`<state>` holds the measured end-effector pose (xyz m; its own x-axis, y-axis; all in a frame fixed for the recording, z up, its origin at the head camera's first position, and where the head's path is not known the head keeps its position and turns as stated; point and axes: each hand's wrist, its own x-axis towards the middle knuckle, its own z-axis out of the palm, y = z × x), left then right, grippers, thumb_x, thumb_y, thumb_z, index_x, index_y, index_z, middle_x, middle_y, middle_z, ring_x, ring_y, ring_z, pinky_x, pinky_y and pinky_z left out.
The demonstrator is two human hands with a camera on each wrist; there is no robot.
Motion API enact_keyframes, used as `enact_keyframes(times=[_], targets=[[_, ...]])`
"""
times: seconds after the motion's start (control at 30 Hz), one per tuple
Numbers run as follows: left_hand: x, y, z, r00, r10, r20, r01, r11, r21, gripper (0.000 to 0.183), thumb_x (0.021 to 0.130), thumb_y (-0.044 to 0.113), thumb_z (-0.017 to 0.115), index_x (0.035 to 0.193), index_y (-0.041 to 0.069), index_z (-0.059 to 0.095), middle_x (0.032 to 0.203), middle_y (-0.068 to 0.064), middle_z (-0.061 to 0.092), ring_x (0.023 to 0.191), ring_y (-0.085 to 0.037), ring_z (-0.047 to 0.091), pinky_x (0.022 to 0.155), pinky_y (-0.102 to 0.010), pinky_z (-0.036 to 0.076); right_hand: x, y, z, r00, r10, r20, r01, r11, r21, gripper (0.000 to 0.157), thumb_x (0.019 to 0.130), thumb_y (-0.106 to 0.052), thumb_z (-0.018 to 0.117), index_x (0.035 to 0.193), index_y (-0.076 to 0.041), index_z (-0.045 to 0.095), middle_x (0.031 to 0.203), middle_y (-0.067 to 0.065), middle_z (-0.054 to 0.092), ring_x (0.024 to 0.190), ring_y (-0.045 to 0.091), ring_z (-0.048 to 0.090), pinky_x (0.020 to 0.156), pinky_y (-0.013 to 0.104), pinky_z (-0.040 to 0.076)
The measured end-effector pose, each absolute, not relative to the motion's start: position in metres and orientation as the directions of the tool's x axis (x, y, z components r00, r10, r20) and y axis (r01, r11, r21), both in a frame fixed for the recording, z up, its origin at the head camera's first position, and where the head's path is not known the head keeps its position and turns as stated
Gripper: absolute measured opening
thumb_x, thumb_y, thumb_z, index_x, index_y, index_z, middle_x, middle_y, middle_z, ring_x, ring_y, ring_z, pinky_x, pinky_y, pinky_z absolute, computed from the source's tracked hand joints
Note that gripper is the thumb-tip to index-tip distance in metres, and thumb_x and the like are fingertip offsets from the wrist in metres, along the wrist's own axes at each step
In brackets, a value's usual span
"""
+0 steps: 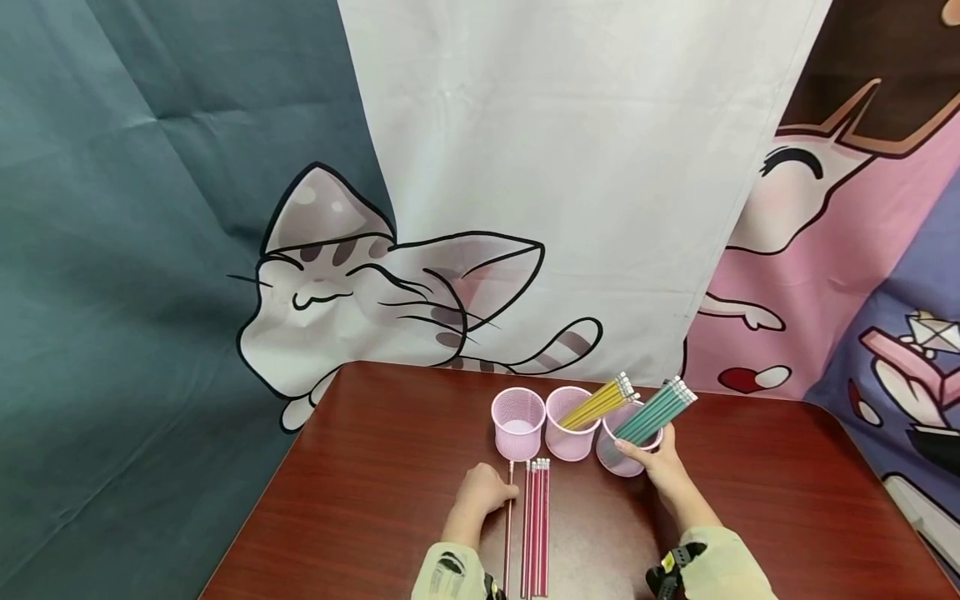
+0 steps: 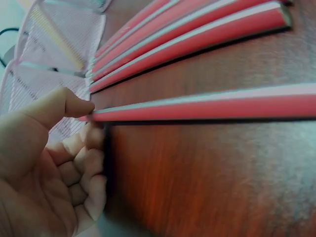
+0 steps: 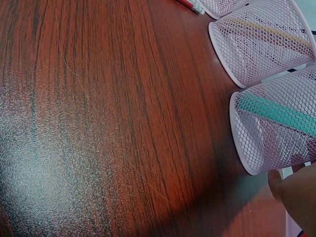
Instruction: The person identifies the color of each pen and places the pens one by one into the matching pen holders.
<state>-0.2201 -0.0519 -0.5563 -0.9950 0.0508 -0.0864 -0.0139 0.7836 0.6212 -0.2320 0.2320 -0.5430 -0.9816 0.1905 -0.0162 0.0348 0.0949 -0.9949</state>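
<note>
My left hand (image 1: 483, 490) pinches a single red pencil (image 1: 509, 533) between thumb and forefinger near its eraser end; its other fingers (image 2: 86, 173) are curled in the left wrist view. Just right of that pencil, several more red pencils (image 1: 536, 525) lie side by side on the table. My right hand (image 1: 667, 467) holds the rightmost pink mesh pencil cup (image 1: 617, 460), thumb at its front and the other fingers partly hidden behind. Green pencils (image 1: 654, 414) lean to the right in that cup, eraser ends up.
Beside the held cup stands a middle pink mesh cup (image 1: 568, 448) with yellow pencils (image 1: 597, 403) leaning in it. Left of it is another pink mesh cup (image 1: 517, 448), with no pencils showing. All are on a brown wooden table (image 1: 360, 500) before a printed cloth (image 1: 585, 167).
</note>
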Motion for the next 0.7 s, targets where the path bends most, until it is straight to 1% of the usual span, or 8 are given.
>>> enact_keyframes(times=[0.1,0.23,0.33,0.4,0.47,0.53,0.63,0.7], targets=[[-0.219,-0.057,-0.556,-0.989,0.099,-0.107,-0.005,0.713,0.702,0.02,0.066,0.015,0.064,0.048,0.008,0.059,0.039,0.005,0.049,0.037,-0.006,0.04,0.039,-0.021,0.033,-0.232,0.232,-0.541,-0.983,0.182,-0.038,0.055,0.092,-0.994,0.084,0.081,-0.009,0.069,0.138,-0.003,0.008,0.137,0.018,0.022,0.121,0.026,0.028,0.103,0.038,0.02],[-0.219,-0.061,-0.552,-0.968,0.187,-0.17,-0.022,0.61,0.792,0.016,0.07,0.011,0.061,0.055,0.006,0.061,0.043,0.001,0.054,0.035,-0.004,0.044,0.035,-0.02,0.034,-0.231,0.232,-0.541,-0.984,0.179,-0.018,0.036,0.095,-0.995,0.086,0.08,-0.01,0.07,0.138,-0.002,0.007,0.136,0.02,0.022,0.121,0.028,0.027,0.102,0.04,0.02],[-0.22,-0.062,-0.547,-0.948,0.254,-0.192,-0.015,0.566,0.824,0.012,0.073,0.009,0.06,0.061,0.006,0.061,0.046,-0.001,0.057,0.037,-0.005,0.048,0.035,-0.023,0.038,-0.232,0.234,-0.547,-0.984,0.178,0.018,0.004,0.122,-0.993,0.086,0.08,-0.014,0.071,0.138,-0.003,0.009,0.132,0.017,0.026,0.117,0.024,0.031,0.099,0.033,0.024],[-0.221,-0.062,-0.541,-0.941,0.285,-0.184,0.001,0.546,0.838,0.01,0.074,0.008,0.061,0.064,0.007,0.061,0.047,-0.001,0.057,0.038,-0.007,0.05,0.036,-0.024,0.04,-0.233,0.237,-0.552,-0.983,0.178,0.036,-0.013,0.13,-0.991,0.084,0.08,-0.017,0.072,0.137,-0.005,0.012,0.13,0.013,0.029,0.115,0.02,0.033,0.096,0.026,0.026],[-0.223,-0.062,-0.533,-0.937,0.303,-0.172,0.016,0.53,0.848,0.007,0.074,0.009,0.061,0.067,0.007,0.06,0.047,0.0,0.056,0.039,-0.008,0.052,0.036,-0.025,0.041,-0.233,0.237,-0.554,-0.982,0.183,0.039,-0.015,0.129,-0.992,0.084,0.079,-0.02,0.073,0.137,-0.006,0.013,0.129,0.013,0.03,0.114,0.02,0.034,0.095,0.026,0.027],[-0.226,-0.062,-0.525,-0.941,0.305,-0.15,0.027,0.506,0.862,0.006,0.073,0.01,0.062,0.068,0.007,0.06,0.047,0.0,0.056,0.04,-0.013,0.054,0.036,-0.025,0.04,-0.232,0.236,-0.552,-0.983,0.18,0.039,-0.02,0.108,-0.994,0.086,0.078,-0.02,0.073,0.136,-0.005,0.013,0.13,0.016,0.029,0.116,0.024,0.032,0.098,0.032,0.024],[-0.23,-0.061,-0.512,-0.952,0.285,-0.109,0.039,0.469,0.883,0.004,0.072,0.009,0.062,0.07,0.007,0.059,0.048,0.0,0.057,0.044,-0.022,0.058,0.036,-0.027,0.04,-0.231,0.233,-0.549,-0.981,0.189,0.035,-0.017,0.098,-0.995,0.087,0.077,-0.02,0.074,0.136,-0.004,0.012,0.131,0.018,0.028,0.117,0.028,0.03,0.099,0.037,0.023],[-0.232,-0.061,-0.505,-0.961,0.266,-0.073,0.051,0.433,0.9,0.005,0.073,0.008,0.062,0.07,0.007,0.058,0.051,-0.003,0.058,0.045,-0.022,0.058,0.037,-0.029,0.042,-0.231,0.233,-0.55,-0.981,0.192,0.039,-0.02,0.102,-0.995,0.085,0.078,-0.018,0.072,0.136,-0.005,0.012,0.13,0.018,0.029,0.117,0.026,0.03,0.099,0.036,0.023]])
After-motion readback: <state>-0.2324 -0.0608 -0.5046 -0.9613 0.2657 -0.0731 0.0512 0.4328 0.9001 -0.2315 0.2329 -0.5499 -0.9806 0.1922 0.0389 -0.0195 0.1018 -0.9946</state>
